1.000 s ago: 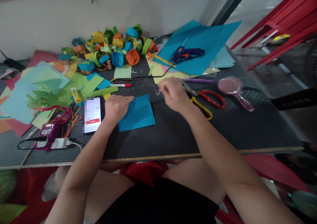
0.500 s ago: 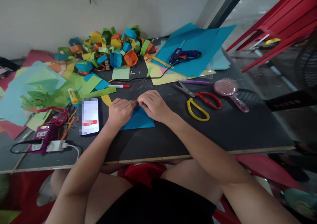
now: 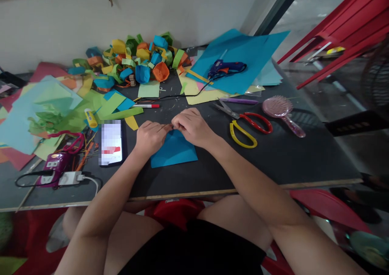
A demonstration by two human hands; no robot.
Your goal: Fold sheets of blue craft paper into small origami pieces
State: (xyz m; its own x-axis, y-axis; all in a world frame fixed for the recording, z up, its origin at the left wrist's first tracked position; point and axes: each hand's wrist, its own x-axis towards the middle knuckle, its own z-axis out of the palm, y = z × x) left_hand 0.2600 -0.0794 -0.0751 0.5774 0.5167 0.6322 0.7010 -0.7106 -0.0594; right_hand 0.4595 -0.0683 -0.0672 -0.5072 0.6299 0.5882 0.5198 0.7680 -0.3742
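A blue sheet of paper (image 3: 173, 151) lies flat on the dark table in front of me, its far edge hidden under my fingers. My left hand (image 3: 152, 137) is closed on that far edge from the left, fingers curled. Right beside it, my right hand (image 3: 192, 127) pinches the same edge, and the fingertips of both hands meet. What the fingertips do to the edge is covered. To the right lie scissors (image 3: 243, 125) with one red and one yellow handle, blades apart. A phone (image 3: 111, 142) with a lit screen rests left of my left hand.
Folded paper pieces (image 3: 142, 60) in several colours are heaped by the wall. A blue glue gun (image 3: 226, 67) sits on blue sheets at the back right. A pink hairbrush (image 3: 278, 107), a glue stick (image 3: 90, 118), a marker (image 3: 147, 105) and a purple power strip (image 3: 54, 167) lie around.
Both hands have shifted slightly right with the blue paper. The paper's near edge now sits nearer to me and tilts a little, and more of its surface shows.
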